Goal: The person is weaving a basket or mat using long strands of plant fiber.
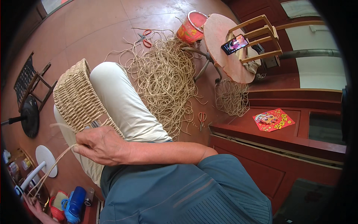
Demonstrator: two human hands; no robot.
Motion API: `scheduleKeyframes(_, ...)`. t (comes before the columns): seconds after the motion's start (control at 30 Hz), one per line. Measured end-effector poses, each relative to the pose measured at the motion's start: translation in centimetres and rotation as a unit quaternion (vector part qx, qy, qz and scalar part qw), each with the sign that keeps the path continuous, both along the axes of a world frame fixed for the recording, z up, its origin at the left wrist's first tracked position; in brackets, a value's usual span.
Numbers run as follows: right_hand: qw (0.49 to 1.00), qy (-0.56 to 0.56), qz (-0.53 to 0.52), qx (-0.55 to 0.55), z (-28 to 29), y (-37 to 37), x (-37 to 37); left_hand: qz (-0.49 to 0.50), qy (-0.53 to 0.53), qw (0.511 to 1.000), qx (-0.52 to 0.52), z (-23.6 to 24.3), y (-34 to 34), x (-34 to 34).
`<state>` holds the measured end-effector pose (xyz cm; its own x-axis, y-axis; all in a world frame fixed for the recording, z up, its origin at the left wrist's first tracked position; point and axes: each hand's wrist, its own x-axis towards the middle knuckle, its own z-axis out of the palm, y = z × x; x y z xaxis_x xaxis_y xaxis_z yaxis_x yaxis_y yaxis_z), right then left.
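Note:
A woven straw-coloured basket (80, 97) rests tilted across my light trousers, against the raised knee. My right hand (102, 145) is closed at its lower edge, with thumb and forefinger pinched on a twisted cord (59, 158). From there the cord runs as a doubled strand down to my left hand (35, 210) at the lower left rim. The left fingers are bent around the strand, partly cut by the dark rim. Beside my right knuckles, a small grey striped piece shows at the basket's edge; I cannot make out what it is.
A big heap of loose cord (164, 82) covers the floor ahead, with red-handled scissors (144, 37) and another pair (201, 120) beside it. Right of it stand a red bucket (192, 28) and a round table (220, 41) bearing a phone (235, 44). A blue bottle (77, 201) stands lower left.

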<state>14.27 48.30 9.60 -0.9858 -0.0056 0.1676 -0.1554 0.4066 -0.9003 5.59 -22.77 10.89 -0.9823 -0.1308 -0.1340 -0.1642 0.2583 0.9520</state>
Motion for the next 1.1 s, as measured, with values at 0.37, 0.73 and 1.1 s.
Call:
scheduleKeyframes(0.37, 0.959, -0.189, 0.030, -0.207, 0.8, 1.5, -0.9, -0.066, -0.069, 0.984, -0.153, -9.4, 19.4, -1.9)
scheduleKeyframes(0.73, 0.943, -0.210, -0.002, -0.260, 1.6, 2.5, 0.0, -0.300, -0.042, 0.949, -0.085, -2.8, 50.6, 4.0)
scheduleKeyframes(1.1, 0.918, -0.224, -0.008, -0.327, 1.4, 3.3, -0.3, 0.124, -0.090, 0.889, -0.431, -9.9, 11.9, -0.7)
